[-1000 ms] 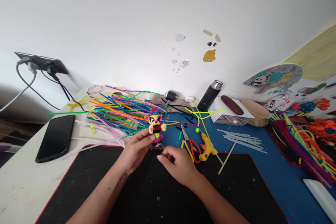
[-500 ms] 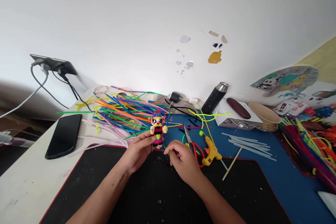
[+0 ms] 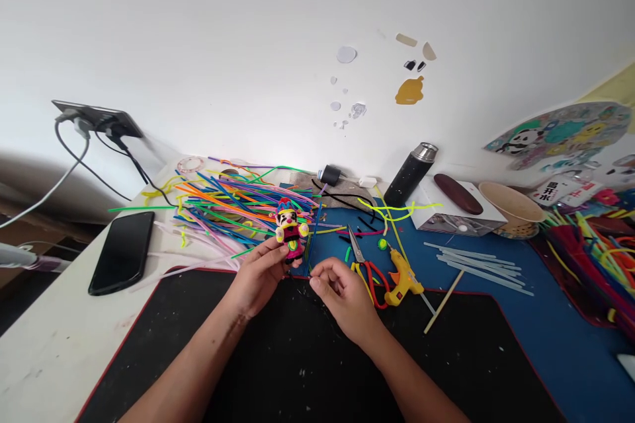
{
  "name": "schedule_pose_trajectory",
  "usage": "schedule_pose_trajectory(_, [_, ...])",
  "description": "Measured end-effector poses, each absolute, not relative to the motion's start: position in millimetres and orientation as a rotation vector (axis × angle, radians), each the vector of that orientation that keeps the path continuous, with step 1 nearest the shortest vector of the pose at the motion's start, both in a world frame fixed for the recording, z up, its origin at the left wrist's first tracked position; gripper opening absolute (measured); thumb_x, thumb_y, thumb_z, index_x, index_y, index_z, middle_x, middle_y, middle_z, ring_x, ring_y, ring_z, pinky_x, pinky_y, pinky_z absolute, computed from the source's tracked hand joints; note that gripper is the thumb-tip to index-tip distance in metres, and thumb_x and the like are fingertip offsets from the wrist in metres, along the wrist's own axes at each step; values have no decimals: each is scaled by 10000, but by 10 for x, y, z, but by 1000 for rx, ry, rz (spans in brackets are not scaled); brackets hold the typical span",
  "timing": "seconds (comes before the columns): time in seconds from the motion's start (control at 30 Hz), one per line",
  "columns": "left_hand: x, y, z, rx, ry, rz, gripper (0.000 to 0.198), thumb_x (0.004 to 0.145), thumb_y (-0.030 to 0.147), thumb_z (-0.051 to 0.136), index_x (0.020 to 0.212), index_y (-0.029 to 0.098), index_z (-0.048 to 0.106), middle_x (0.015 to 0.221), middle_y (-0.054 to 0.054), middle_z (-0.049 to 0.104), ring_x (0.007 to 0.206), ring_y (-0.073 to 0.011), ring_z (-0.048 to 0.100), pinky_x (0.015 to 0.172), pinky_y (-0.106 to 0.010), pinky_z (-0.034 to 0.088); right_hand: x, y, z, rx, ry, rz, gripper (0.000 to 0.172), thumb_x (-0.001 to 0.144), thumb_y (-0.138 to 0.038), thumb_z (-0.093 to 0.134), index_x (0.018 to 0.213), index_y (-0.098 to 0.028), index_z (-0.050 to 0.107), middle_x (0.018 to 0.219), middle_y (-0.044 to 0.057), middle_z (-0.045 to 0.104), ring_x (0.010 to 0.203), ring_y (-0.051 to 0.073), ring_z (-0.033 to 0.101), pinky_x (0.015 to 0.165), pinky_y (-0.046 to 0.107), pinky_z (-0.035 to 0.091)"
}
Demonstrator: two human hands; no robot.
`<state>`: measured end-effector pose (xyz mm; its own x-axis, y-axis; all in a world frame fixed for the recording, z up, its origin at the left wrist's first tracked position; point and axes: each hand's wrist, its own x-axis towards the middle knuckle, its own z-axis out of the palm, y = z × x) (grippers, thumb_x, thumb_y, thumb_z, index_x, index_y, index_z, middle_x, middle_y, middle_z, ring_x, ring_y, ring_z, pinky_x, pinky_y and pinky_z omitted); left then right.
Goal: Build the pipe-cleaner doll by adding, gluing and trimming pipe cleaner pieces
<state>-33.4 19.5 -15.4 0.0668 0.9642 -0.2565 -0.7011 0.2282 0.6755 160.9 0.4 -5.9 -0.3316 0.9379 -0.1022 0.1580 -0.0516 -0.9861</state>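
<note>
My left hand (image 3: 258,277) grips a small doll made of pipe cleaners (image 3: 289,230), holding it upright by its lower part above the black mat (image 3: 297,357). The doll has a pale face, a red and blue headdress and yellow hands. My right hand (image 3: 342,294) is just to the right of it, fingers curled in a pinch near the doll's base; what they pinch is too small to make out. A heap of coloured pipe cleaners (image 3: 233,205) lies right behind the doll.
Red-handled scissors (image 3: 364,268) and a yellow glue gun (image 3: 403,277) lie right of my right hand, with clear glue sticks (image 3: 476,264) and a wooden stick (image 3: 443,301) beyond. A black phone (image 3: 123,251) is at left. A black flask (image 3: 411,175), white box (image 3: 456,211) and paper bowl (image 3: 510,208) stand behind.
My left hand has tilted the doll slightly and brought it a little left. My right hand stays close under the doll, its fingers still pinched. The view has shifted slightly.
</note>
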Motion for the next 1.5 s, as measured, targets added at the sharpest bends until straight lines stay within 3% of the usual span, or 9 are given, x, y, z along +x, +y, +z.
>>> schedule_pose_trajectory(0.17, [-312, 170, -159, 517, 851, 1360, 290, 711, 294, 952, 972, 205, 863, 1021, -70, 822, 1011, -226, 715, 927, -313, 540, 1424, 46, -125, -1175, -1559, 1460, 329, 991, -476, 663, 1168, -199, 669, 677, -69, 495, 620, 147, 553, 610, 273, 416])
schedule_pose_trajectory(0.6, [-361, 199, -103, 557, 897, 1437, 297, 701, 317, 952, 962, 211, 860, 1081, -71, 828, 1010, -221, 717, 921, -304, 538, 1469, -24, -25, -1078, -1357, 1534, 511, 1001, -657, 611, 763, -205, 623, 496, -97, 357, 432, 87, 303, 443, 240, 233])
schedule_pose_trajectory(0.83, [-723, 311, 54, 414, 839, 1654, 294, 603, 291, 983, 827, 187, 824, 869, -37, 810, 833, -198, 739, 779, -293, 615, 2363, 143, 187, -1141, -935, 1235, 547, 910, -596, 784, 638, -203, 519, 465, -102, 343, 393, 54, 305, 417, 196, 226])
schedule_pose_trajectory(1.03, [-1165, 302, 254, 356, 764, 1900, 106, 747, 246, 858, 821, 221, 786, 890, -15, 802, 825, -176, 719, 768, -279, 632, 3148, 101, 397, -1141, -565, 1146, 616, 943, -511, 763, 558, -226, 375, 422, -92, 306, 363, 75, 246, 363, 222, 252])
schedule_pose_trajectory(1.23, [-1029, 281, 220, 385, 777, 1771, 118, 750, 255, 869, 813, 216, 777, 879, -33, 791, 817, -184, 712, 755, -282, 625, 2557, 20, 184, -1289, -994, 1255, 597, 996, -567, 658, 546, -224, 468, 469, -57, 392, 403, 99, 356, 433, 249, 312])
schedule_pose_trajectory(1.3, [-879, 277, 150, 426, 778, 1630, 191, 700, 280, 922, 804, 200, 783, 913, -52, 795, 834, -199, 715, 738, -292, 620, 2188, 25, 118, -1321, -1426, 1349, 461, 1038, -506, 594, 697, -211, 688, 618, 7, 602, 475, 136, 502, 499, 282, 410])
schedule_pose_trajectory(1.37, [-744, 263, 73, 454, 790, 1533, 215, 686, 295, 947, 797, 185, 799, 862, -59, 781, 817, -194, 702, 775, -311, 618, 1886, 37, 100, -1282, -1890, 1156, 223, 995, -323, 661, 1161, -266, 799, 997, 58, 743, 729, 194, 667, 672, 326, 506])
schedule_pose_trajectory(1.43, [-646, 241, 9, 474, 794, 1477, 232, 689, 335, 953, 747, 169, 801, 840, -69, 779, 806, -193, 694, 792, -322, 609, 1699, 47, 110, -1227, -2178, 982, 441, 954, -235, 700, 1389, -309, 714, 1239, 81, 729, 888, 232, 695, 799, 366, 522])
schedule_pose_trajectory(1.5, [-583, 214, -27, 480, 789, 1424, 233, 681, 335, 959, 738, 170, 804, 851, -75, 784, 803, -200, 694, 774, -327, 592, 1621, 55, 122, -1226, -2238, 938, 455, 964, -252, 712, 1414, -316, 696, 1187, 68, 739, 841, 217, 682, 800, 360, 521])
